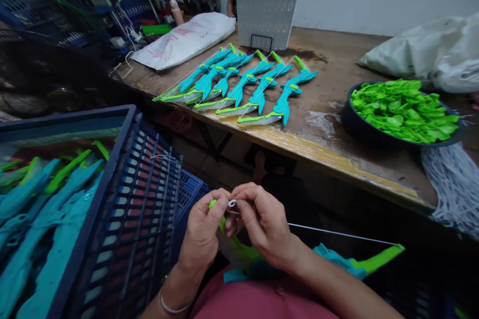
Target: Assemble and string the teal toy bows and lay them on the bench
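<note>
A blue and green toy bow (381, 259) lies across my lap, partly hidden by my hands and forearms. Its white string (344, 234) runs taut from the green tip at the right towards my fingers. My left hand (204, 224) grips the bow's other green tip between thumb and fingers. Close beside it, my right hand (264, 219) pinches the string's end, where a small white loop (232, 203) shows between the two hands. Whether the loop touches the green tip I cannot tell.
Several toy bows (258, 82) lie in a row on the table (329, 60). A dark basin (359, 127) of green pieces stands at its right, beside hanging white strings (452, 184). At my left, a blue crate (123, 209) holds more bows. White sacks (187, 37) lie further back.
</note>
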`<move>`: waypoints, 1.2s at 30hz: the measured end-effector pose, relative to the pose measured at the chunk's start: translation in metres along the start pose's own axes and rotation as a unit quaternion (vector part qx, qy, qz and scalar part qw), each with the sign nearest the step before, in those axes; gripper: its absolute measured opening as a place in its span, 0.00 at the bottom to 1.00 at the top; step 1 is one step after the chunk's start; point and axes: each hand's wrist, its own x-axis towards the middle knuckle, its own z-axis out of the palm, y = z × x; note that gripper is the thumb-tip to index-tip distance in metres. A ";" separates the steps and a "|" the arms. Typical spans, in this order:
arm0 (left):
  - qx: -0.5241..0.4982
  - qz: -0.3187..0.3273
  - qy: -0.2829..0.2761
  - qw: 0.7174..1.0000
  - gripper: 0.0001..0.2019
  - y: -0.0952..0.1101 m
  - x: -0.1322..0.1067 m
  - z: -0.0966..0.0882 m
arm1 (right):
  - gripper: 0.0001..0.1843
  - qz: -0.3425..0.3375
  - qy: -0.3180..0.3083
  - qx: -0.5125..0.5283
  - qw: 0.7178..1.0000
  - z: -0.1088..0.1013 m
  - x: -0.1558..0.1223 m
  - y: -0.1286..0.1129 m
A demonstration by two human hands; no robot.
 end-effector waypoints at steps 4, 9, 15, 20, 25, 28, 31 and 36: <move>0.013 0.005 0.030 0.999 0.14 0.002 0.001 0.003 | 0.07 0.039 -0.018 0.034 0.999 -0.003 0.000 -0.004; 0.016 -0.001 0.049 0.999 0.13 0.001 0.002 0.002 | 0.07 -0.055 -0.013 -0.093 0.994 -0.003 0.004 0.000; 0.026 0.021 0.006 0.999 0.14 -0.001 0.000 0.001 | 0.05 -0.052 -0.039 -0.111 0.992 -0.012 0.007 -0.003; 0.024 0.024 -0.027 0.999 0.16 -0.001 -0.001 0.001 | 0.06 -0.086 -0.063 -0.190 0.976 -0.031 0.003 -0.011; 0.029 0.021 -0.039 0.999 0.16 0.000 -0.001 0.002 | 0.08 -0.095 -0.065 -0.263 0.958 -0.047 0.000 -0.018; 0.037 0.017 -0.050 0.998 0.15 0.001 -0.001 0.004 | 0.09 -0.104 -0.083 -0.297 0.946 -0.051 0.001 -0.019; 0.043 0.026 -0.059 0.997 0.15 0.000 -0.002 0.005 | 0.10 -0.132 -0.108 -0.373 0.912 -0.053 0.001 -0.017; 0.039 0.030 -0.081 0.996 0.15 -0.004 0.000 0.008 | 0.10 -0.145 -0.130 -0.482 0.854 -0.050 0.000 -0.016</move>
